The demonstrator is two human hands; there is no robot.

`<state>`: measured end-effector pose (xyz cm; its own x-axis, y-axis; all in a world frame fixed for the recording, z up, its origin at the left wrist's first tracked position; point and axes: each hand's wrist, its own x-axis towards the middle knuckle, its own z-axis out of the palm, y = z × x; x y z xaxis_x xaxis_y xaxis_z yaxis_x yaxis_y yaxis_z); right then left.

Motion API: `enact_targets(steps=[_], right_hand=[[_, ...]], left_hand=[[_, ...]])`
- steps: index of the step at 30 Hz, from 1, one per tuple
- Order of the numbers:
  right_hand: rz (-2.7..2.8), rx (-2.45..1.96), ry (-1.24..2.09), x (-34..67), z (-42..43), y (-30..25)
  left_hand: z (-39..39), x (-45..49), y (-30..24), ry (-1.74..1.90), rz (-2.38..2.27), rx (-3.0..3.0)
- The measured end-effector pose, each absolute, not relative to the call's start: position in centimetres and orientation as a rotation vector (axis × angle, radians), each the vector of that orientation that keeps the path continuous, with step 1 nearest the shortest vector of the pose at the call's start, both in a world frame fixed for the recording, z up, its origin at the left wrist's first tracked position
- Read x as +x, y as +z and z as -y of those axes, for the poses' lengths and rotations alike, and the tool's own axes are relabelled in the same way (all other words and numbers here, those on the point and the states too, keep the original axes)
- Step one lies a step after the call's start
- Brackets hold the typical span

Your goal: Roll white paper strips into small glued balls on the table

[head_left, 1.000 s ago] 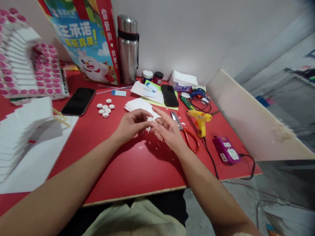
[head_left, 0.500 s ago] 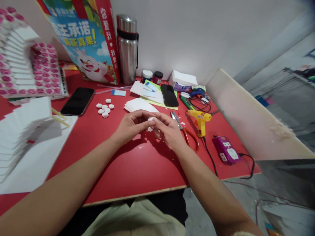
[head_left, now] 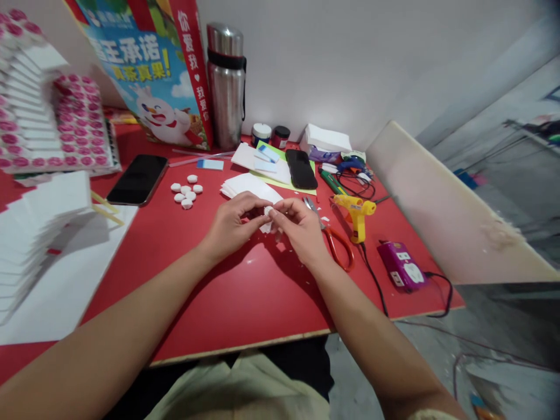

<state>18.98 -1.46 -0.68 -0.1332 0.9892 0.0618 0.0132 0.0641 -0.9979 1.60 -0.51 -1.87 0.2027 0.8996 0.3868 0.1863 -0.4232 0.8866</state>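
While both our hands meet over the middle of the red worktop (head_left: pixel 245 291), we pinch a small white piece (head_left: pixel 267 211) between them. Our left hand (head_left: pixel 231 224) is curled narrow, its fingertips closed on the near side of the piece; our right hand (head_left: pixel 300 227) grips it from the other side with thumb and forefinger, the remaining fingers folded. The piece sits just above the worktop, in front of a stack of white paper sheets (head_left: pixel 249 186). Tiny white scraps (head_left: pixel 280 247) lie on the red surface below our hands. Just beside our right hand lie scissors with red handles (head_left: pixel 335 242), and past them stands a yellow glue gun (head_left: pixel 356 213). To the left, well apart from our hands, a cluster of small white discs (head_left: pixel 187 192) lies near a dark phone (head_left: pixel 137 179). A steel flask (head_left: pixel 226 87) stands at the back by the wall.
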Motion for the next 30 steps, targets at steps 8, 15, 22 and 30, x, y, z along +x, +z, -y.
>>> enact_targets(steps=[8, 15, 22, 30], right_hand=[[1.203, -1.021, 1.365, 19.3, 0.7, -1.7], [1.126, -0.986, 1.449, 19.4, 0.7, -1.6], [1.237, -1.109, 1.209, 18.9, 0.9, -1.0], [1.611, -1.313, 0.767, 20.6, 1.6, 0.1]], left_hand=[[0.5, 1.9, -2.0, 1.322, -0.976, 1.66], [0.6, 2.0, -1.6, 1.321, -0.958, 1.696], [0.6, 2.1, -1.9, 1.267, -1.009, 1.86], [0.5, 2.1, -2.4, 1.256, -1.001, 1.466]])
